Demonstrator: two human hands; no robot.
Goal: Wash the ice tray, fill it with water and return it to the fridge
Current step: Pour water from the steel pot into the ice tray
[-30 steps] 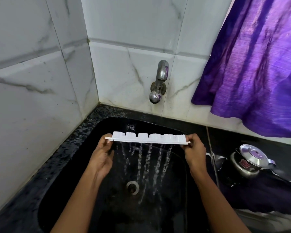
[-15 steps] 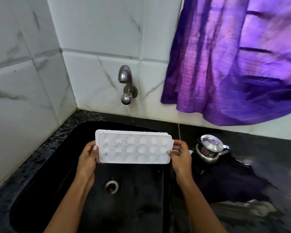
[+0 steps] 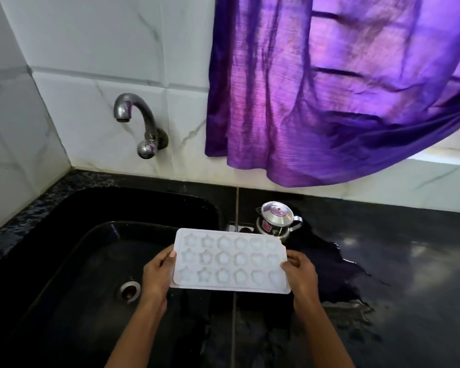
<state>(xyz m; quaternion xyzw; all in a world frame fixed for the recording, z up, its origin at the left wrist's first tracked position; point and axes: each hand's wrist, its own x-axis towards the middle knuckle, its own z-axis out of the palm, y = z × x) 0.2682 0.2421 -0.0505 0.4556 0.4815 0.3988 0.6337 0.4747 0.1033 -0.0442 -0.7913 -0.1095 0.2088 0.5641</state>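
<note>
White ice tray (image 3: 230,261); cavities up, star and rounded shapes

White marble-tile wall (image 3: 104,49) beyond left grip (image 3: 157,274); purple backlit curtain (image 3: 329,88) above right grip (image 3: 302,273); glossy black table (image 3: 409,261) right of it, wet.

No legible text, brand, number or sign, one small red sticker (image 3: 266,227) on the lidded steel pot (image 3: 276,217), its print too small to make out
</note>
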